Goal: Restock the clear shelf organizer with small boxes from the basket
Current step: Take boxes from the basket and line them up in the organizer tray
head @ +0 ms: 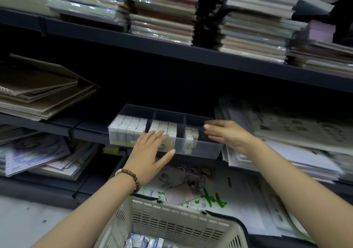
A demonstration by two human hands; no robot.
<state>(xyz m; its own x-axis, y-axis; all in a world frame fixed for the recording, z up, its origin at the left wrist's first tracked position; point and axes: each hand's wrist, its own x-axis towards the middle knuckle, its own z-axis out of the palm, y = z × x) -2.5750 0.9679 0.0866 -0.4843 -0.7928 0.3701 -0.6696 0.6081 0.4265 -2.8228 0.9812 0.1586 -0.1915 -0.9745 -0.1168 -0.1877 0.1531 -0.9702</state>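
On the middle shelf (89, 131), the clear organizer (202, 148) is touched by the spread left hand (150, 152) and flanked by the open, empty right hand (227, 133), while small boxes (145, 243) are kept directly below in the basket (172, 226), nearer the left.

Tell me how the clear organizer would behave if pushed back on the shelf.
The clear organizer probably slides as one stiff piece: its walls and dividers look like rigid plastic. It is likely heavier on the left, where the small boxes fill the compartment, so it may swivel. Tipping seems unlikely: it is low and wide.
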